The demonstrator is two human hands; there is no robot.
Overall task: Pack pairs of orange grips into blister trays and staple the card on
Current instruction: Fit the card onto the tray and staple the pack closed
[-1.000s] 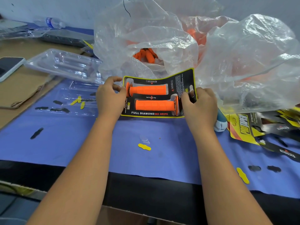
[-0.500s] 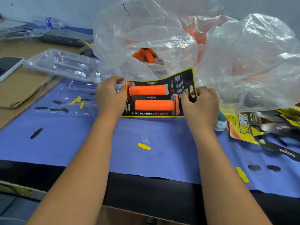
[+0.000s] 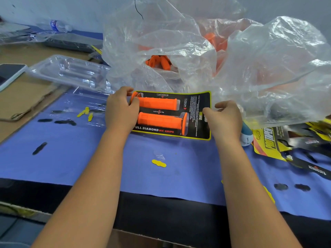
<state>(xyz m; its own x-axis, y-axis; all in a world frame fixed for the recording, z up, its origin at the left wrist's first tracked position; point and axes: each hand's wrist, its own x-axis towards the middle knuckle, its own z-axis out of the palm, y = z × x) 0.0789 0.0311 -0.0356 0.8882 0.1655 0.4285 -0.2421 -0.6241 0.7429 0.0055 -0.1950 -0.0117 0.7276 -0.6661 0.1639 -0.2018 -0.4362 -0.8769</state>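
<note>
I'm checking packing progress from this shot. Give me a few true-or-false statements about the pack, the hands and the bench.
1. Two orange rubber grips sit in the black yellow-edged card pack. True.
2. The left hand holds a stapler. False: it grips the pack's left end.
3. The right hand is at the pack's right end. True.
4. The clear plastic blister trays lie right of the pack. False: left.

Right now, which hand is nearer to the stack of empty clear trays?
Left. The left hand holds the card's left end, just right of the clear trays; the right hand is at the card's far end.
</note>
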